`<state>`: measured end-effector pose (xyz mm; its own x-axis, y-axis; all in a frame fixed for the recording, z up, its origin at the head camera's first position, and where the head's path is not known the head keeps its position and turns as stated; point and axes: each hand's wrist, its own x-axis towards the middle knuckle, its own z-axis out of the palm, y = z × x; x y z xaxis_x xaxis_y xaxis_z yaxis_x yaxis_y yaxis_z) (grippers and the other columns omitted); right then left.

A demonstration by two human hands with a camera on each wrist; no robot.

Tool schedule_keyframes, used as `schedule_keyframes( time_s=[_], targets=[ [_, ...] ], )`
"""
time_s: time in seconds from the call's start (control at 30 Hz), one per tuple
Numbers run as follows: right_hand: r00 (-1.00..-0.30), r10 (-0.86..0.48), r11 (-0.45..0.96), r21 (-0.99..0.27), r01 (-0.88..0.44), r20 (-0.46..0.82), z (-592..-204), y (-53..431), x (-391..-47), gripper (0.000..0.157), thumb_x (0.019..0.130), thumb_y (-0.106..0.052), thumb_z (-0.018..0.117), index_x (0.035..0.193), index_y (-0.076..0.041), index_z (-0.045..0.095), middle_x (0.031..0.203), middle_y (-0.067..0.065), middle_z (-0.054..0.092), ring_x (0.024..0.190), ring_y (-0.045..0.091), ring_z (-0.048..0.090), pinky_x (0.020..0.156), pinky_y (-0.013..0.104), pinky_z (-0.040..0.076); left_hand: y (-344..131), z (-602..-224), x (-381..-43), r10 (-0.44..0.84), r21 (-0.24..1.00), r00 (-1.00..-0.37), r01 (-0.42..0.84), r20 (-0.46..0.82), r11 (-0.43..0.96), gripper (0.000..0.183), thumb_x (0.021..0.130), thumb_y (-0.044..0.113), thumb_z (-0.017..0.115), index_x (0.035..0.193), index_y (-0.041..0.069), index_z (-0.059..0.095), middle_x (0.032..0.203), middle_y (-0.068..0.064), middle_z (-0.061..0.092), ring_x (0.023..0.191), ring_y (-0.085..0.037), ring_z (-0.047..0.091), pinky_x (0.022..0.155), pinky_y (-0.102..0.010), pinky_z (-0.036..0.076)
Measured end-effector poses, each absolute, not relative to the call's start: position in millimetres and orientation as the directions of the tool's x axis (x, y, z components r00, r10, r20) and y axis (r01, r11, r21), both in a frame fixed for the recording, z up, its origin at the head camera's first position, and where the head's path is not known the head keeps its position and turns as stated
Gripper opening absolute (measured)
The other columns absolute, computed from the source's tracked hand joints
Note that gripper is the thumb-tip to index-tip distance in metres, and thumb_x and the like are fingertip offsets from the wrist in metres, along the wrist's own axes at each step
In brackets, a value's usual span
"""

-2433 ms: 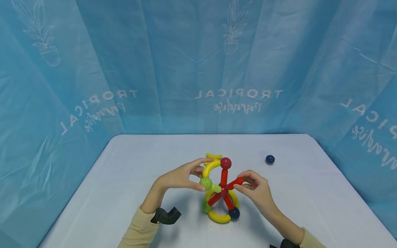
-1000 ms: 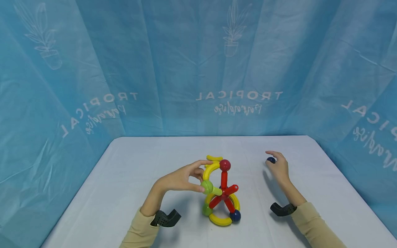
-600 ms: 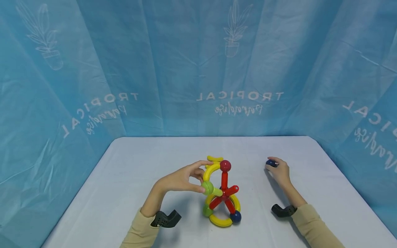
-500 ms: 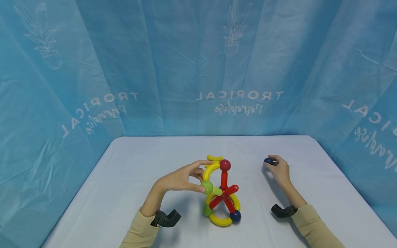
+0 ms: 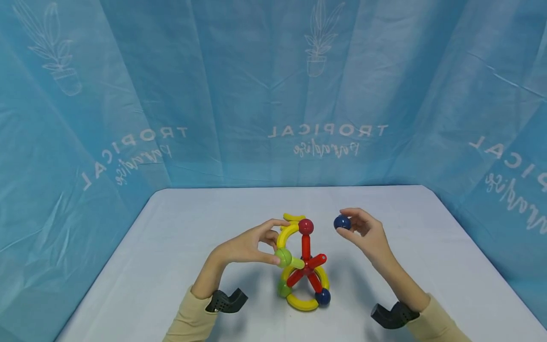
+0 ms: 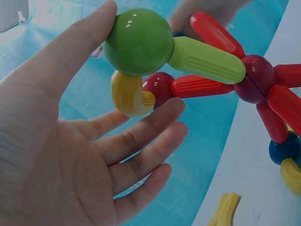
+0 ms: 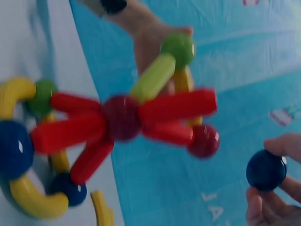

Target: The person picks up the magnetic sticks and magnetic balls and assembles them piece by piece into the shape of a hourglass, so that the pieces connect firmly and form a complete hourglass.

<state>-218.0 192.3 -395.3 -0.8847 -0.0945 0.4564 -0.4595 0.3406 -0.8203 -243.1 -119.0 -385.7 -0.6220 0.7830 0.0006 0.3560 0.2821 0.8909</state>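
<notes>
A magnetic ball-and-stick toy structure (image 5: 306, 244) stands on the table, with a ring of yellow curved sticks (image 5: 302, 304) at its foot. Red sticks and a light green stick (image 6: 207, 59) radiate from its central red ball (image 7: 121, 117). My left hand (image 5: 249, 246) steadies it, thumb against the upper green ball (image 6: 138, 42) and index finger along the yellow curved stick (image 5: 285, 236). To the right, my right hand (image 5: 368, 236) pinches a dark blue ball (image 5: 341, 222) above the table. One red stick (image 7: 181, 106) points toward that hand, its end bare.
Loose yellow curved sticks (image 5: 294, 217) lie behind the structure on the white table (image 5: 205, 209). Blue printed curtains (image 5: 256, 95) surround the table at the back and sides. A dark wrist camera (image 5: 395, 316) sits on each forearm.
My right hand let go of the red stick, reached right to the dark blue ball, picked it up and has brought it left toward the structure. My left hand keeps its place.
</notes>
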Motion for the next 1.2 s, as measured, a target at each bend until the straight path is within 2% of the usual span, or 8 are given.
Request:
schedule_keyframes(
  time_s=[0.1,0.2,0.37,0.53,0.8,1.03,1.1,1.2],
  targets=[
    [-0.819,-0.278,0.244,-0.788,-0.565,0.501,-389,185,-206,0.037,0.08,0.007,0.068,0.115,0.004,0.058,0.101,-0.01,0.06,0.083,0.007,0.057,0.079,0.014,0.051,-119,-385,-243,0.78,0.89,-0.625,0.359,0.004,0.283,0.074,0.084,0.025,0.072,0.144,0.02,0.029,0.098,-0.004,0.063,0.101,-0.021,0.056,0.092,-0.04,0.046],
    [-0.751,-0.424,0.187,-0.762,-0.619,0.506,-388,180,-201,0.041,0.076,0.009,0.07,0.115,0.001,0.058,0.103,-0.007,0.06,0.084,0.008,0.057,0.078,0.018,0.052,-118,-385,-243,0.779,0.888,-0.627,0.363,0.009,0.282,0.074,0.084,0.024,0.072,0.144,0.02,0.029,0.097,-0.004,0.063,0.101,-0.021,0.057,0.092,-0.038,0.045],
    [-0.708,-0.537,0.145,-0.776,-0.613,0.459,-393,175,-199,0.043,0.076,0.003,0.073,0.116,-0.006,0.06,0.101,0.003,0.06,0.085,0.011,0.056,0.073,0.024,0.053,-117,-387,-243,0.781,0.889,-0.625,0.364,0.013,0.277,0.074,0.084,0.025,0.072,0.144,0.02,0.029,0.098,-0.004,0.064,0.1,-0.021,0.057,0.092,-0.038,0.045],
    [-0.73,-0.542,0.107,-0.828,-0.55,0.415,-397,170,-197,0.04,0.078,0.005,0.071,0.115,-0.006,0.06,0.105,0.006,0.059,0.091,0.012,0.056,0.082,0.024,0.053,-117,-388,-244,0.783,0.893,-0.622,0.361,0.016,0.268,0.075,0.084,0.026,0.072,0.144,0.02,0.029,0.101,-0.005,0.065,0.1,-0.021,0.058,0.093,-0.039,0.045],
    [-0.724,-0.552,0.107,-0.826,-0.553,0.413,-394,170,-198,0.04,0.078,0.005,0.071,0.114,-0.008,0.06,0.106,0.016,0.058,0.087,0.013,0.056,0.078,0.024,0.053,-117,-386,-244,0.785,0.899,-0.62,0.353,0.017,0.26,0.075,0.084,0.026,0.073,0.144,0.02,0.028,0.102,-0.006,0.065,0.101,-0.021,0.058,0.093,-0.039,0.045],
    [-0.663,-0.559,0.048,-0.779,-0.625,0.498,-396,177,-206,0.039,0.077,0.009,0.068,0.115,0.001,0.058,0.107,0.001,0.059,0.084,0.012,0.053,0.07,0.026,0.051,-118,-385,-243,0.782,0.895,-0.623,0.356,0.011,0.271,0.075,0.084,0.026,0.073,0.144,0.02,0.028,0.1,-0.005,0.064,0.101,-0.021,0.058,0.093,-0.038,0.045],
    [-0.7,-0.504,0.057,-0.789,-0.611,0.506,-398,180,-212,0.032,0.081,0.009,0.063,0.113,0.003,0.058,0.105,-0.004,0.061,0.083,0.012,0.055,0.072,0.023,0.052,-118,-385,-243,0.78,0.892,-0.626,0.357,0.008,0.277,0.075,0.084,0.025,0.073,0.144,0.02,0.028,0.099,-0.005,0.064,0.1,-0.02,0.058,0.093,-0.038,0.045],
    [-0.82,-0.369,0.124,-0.851,-0.511,0.438,-405,184,-226,0.02,0.09,0.001,0.058,0.11,0.004,0.059,0.1,-0.006,0.064,0.08,0.012,0.058,0.073,0.021,0.053,-117,-387,-243,0.778,0.887,-0.628,0.362,0.004,0.288,0.074,0.084,0.026,0.073,0.143,0.02,0.029,0.099,-0.004,0.064,0.1,-0.019,0.058,0.094,-0.037,0.045]
  ],
)
